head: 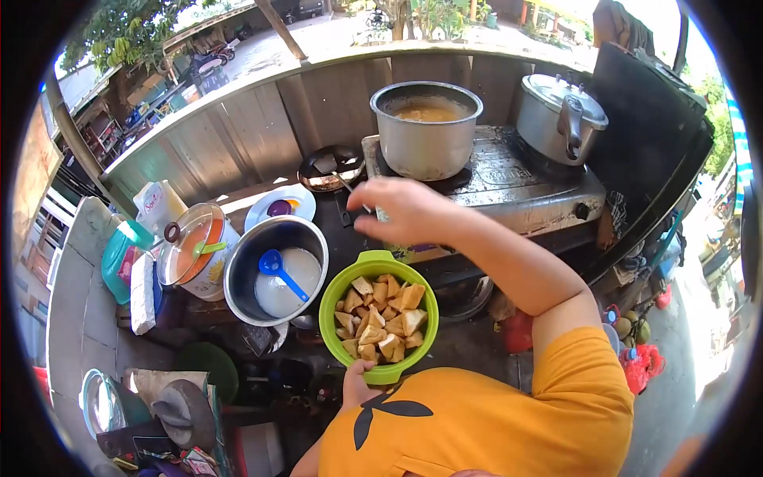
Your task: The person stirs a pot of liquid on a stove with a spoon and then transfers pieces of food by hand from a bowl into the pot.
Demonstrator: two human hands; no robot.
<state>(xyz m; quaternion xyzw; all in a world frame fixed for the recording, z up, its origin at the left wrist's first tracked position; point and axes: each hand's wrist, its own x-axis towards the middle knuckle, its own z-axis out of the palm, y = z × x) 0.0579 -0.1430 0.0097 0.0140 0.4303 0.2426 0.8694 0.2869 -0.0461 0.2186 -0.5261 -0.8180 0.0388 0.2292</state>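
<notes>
A lime-green plastic bowl (429, 286) full of fried tofu pieces (381, 316) is in front of my body. My left hand (360, 381) grips its near rim, with the palm side hidden. Over the front left corner of the stove, my right hand (399, 208) reaches out with thumb and fingers apart. The thin handle of a spatula (344, 180) passes behind its fingertips; whether they touch cannot be made out. The spatula's blade lies in a small black frying pan (310, 179).
On the gas stove (524, 203) stand a large pot of broth (426, 152) and a pressure cooker (548, 128). Left of the bowl are a metal pot (229, 292) with a blue ladle (286, 277), a white plate (256, 214) and a glass-lidded pot (205, 286).
</notes>
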